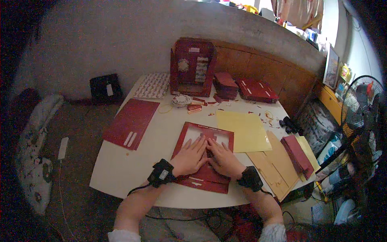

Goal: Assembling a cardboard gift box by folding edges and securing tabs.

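Observation:
A dark red printed cardboard sheet (217, 186) with a window cut in its upper part lies flat on the white table (109, 169) in front of me. My left hand (189, 156) rests on its middle, palm down, fingers stretched toward the window. Beside it my right hand (223, 159) lies flat on the same sheet, its fingertips close to those of the left. Under the fingers shows a darker red piece, mostly covered, so its shape is unclear. Neither hand grips anything. Both wrists wear black strapped devices with cables.
Another red sheet (131, 121) lies at left. Behind stand a red display box (192, 72), a stack of dark red pieces (225, 85) and flat red cards (258, 89). A yellow sheet (244, 131), tan cardboard (274, 171) and a dark red bundle (296, 155) lie at right, near a fan (358, 105).

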Demonstrator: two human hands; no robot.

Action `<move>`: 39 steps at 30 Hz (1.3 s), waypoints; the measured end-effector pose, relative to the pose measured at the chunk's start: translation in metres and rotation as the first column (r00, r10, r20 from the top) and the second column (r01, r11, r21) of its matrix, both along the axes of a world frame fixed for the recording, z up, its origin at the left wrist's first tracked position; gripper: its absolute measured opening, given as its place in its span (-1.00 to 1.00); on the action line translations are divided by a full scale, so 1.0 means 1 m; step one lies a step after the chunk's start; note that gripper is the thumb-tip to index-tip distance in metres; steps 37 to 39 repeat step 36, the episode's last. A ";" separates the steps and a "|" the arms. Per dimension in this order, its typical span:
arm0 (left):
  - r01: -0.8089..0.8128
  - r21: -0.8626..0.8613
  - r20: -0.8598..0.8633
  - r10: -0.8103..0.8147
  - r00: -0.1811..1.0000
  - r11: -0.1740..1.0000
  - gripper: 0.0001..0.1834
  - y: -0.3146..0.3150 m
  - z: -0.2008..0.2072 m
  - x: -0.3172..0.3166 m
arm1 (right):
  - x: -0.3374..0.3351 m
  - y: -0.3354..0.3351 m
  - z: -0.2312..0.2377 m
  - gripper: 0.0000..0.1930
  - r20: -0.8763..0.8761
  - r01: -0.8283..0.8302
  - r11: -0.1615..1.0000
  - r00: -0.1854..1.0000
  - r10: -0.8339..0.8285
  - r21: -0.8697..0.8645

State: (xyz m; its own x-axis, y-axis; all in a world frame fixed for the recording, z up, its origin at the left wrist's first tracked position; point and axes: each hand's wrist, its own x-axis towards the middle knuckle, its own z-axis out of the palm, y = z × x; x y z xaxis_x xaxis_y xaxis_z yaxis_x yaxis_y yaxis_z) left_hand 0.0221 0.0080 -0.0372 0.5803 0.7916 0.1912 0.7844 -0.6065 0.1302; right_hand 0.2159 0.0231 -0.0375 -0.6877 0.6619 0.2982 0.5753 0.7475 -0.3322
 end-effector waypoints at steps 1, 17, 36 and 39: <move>0.000 0.000 0.000 0.000 1.000 1.000 -0.31 -0.002 0.002 -0.001 | 0.001 -0.001 0.003 -0.40 0.009 -0.004 0.999 1.000 0.004 -0.039; 0.037 0.026 -0.037 -0.036 0.999 0.999 -0.23 -0.012 0.010 -0.007 | 0.034 0.001 0.018 -0.36 0.065 0.087 0.990 0.993 -0.094 0.107; -0.390 0.009 0.551 0.321 0.770 0.921 -0.35 -0.004 0.026 -0.026 | 0.034 -0.002 0.021 -0.47 -0.337 0.298 0.780 0.776 -0.534 -0.551; -0.390 0.009 0.551 0.321 0.770 0.921 -0.35 -0.004 0.026 -0.026 | 0.034 -0.002 0.021 -0.47 -0.337 0.298 0.780 0.776 -0.534 -0.551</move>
